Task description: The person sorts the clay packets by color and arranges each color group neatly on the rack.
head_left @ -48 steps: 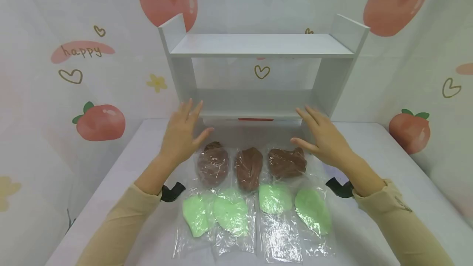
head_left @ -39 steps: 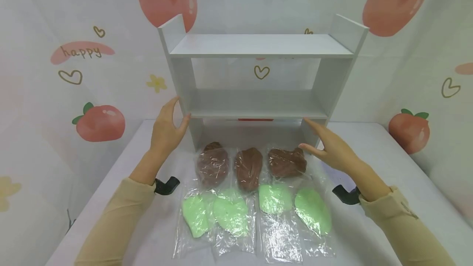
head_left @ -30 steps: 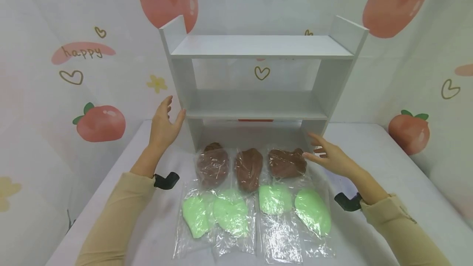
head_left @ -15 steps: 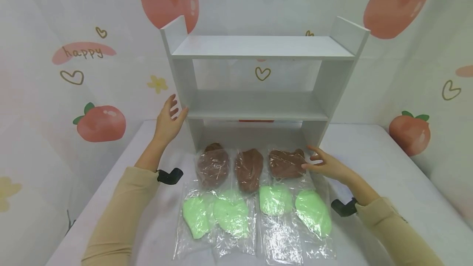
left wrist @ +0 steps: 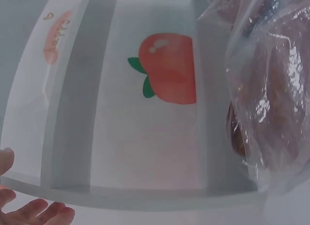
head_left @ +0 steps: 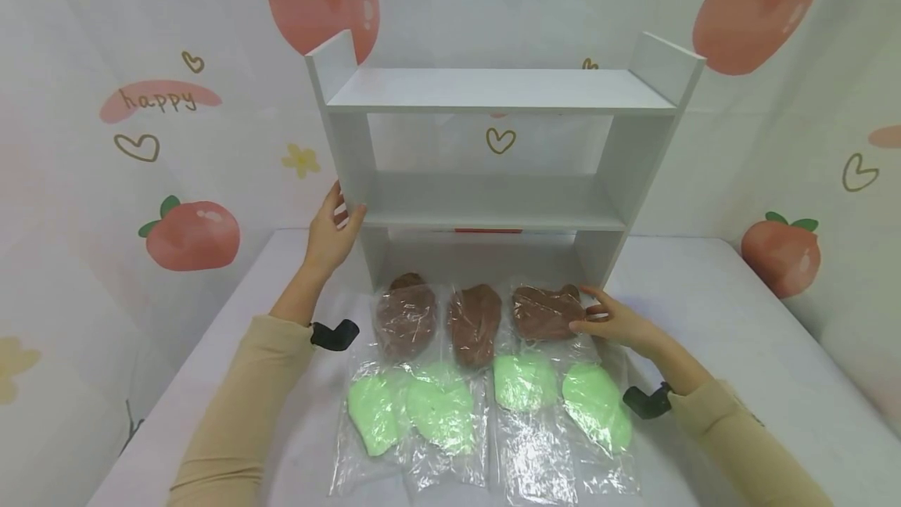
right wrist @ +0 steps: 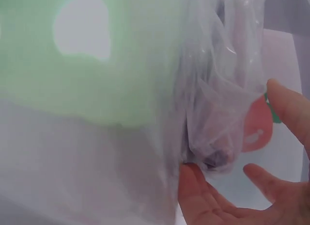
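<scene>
My left hand (head_left: 334, 235) is at the left side panel of a white shelf unit (head_left: 493, 92), thumb in front of its edge and fingers along the outside. In the left wrist view, the thumb (left wrist: 5, 161) and the other fingers (left wrist: 36, 213) lie on opposite sides of that panel, spread apart. My right hand (head_left: 622, 323) reaches the right-hand bagged brown lump (head_left: 545, 313). Its fingers (right wrist: 290, 108) spread around the end of the clear plastic bag (right wrist: 218, 113), fingertips right at the film. Two more bagged brown lumps (head_left: 475, 323) lie to its left.
Several green pieces (head_left: 439, 407) in clear bags lie in a row in front of the brown ones, on the white tabletop (head_left: 704, 280). The shelf's lower opening (head_left: 486, 257) is just behind the brown lumps. A peach-printed curtain (head_left: 211, 22) hangs behind.
My left hand moved outward off the shelf's front, then back right to its side panel. The right hand came down and toward me, to the right-hand bagged brown lump. The bags stayed in place.
</scene>
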`<state>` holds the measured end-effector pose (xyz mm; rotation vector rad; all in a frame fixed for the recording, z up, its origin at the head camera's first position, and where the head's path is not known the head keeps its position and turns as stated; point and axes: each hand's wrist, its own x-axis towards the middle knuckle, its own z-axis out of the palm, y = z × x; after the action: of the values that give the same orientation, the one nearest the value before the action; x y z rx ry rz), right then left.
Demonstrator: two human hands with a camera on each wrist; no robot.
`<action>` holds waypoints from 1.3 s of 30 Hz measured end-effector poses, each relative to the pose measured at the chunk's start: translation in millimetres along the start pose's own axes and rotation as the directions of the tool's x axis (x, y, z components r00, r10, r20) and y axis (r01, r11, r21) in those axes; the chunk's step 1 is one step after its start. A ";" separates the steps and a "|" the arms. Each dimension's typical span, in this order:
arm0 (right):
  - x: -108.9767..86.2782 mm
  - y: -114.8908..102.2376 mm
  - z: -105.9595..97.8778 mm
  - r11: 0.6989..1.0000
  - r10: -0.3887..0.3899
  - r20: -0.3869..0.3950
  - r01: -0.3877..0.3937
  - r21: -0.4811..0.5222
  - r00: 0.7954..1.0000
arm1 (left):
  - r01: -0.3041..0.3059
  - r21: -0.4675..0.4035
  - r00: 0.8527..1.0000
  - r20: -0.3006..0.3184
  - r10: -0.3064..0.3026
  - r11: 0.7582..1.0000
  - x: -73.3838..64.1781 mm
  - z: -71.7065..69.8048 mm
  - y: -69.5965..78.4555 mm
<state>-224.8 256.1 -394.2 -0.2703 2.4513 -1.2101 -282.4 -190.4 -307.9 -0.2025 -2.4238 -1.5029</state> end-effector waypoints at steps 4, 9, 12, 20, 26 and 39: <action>2.1 1.6 2.5 1.000 -0.011 -0.005 0.011 0.001 1.000 | -0.006 -0.015 1.000 -0.007 0.005 1.000 -1.0 4.5 -0.2; 3.8 3.1 4.9 0.999 -0.029 -0.013 0.029 0.020 0.999 | -0.030 0.004 0.997 -0.069 0.030 1.000 -1.8 9.5 0.0; 4.5 3.5 6.3 0.999 -0.033 -0.021 0.034 0.017 0.999 | -0.031 0.017 0.995 -0.095 0.032 0.999 -1.5 11.0 -0.3; 5.4 4.8 9.3 0.998 -0.055 -0.036 0.056 0.030 0.998 | -0.041 0.014 0.991 -0.124 0.043 0.999 0.2 13.2 -2.7; 4.1 4.5 9.2 0.994 -0.076 -0.036 0.078 0.072 0.996 | -0.051 0.000 0.989 -0.135 0.051 0.999 1.1 14.9 -4.3; 2.3 3.9 9.3 0.987 -0.099 -0.107 0.111 0.112 0.989 | -0.057 -0.041 0.985 -0.164 0.049 0.998 2.6 17.6 -7.3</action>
<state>-222.9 251.1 -403.0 -0.3150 2.4655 -1.4409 -289.6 -178.0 -320.7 -0.1458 -2.2409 -1.4904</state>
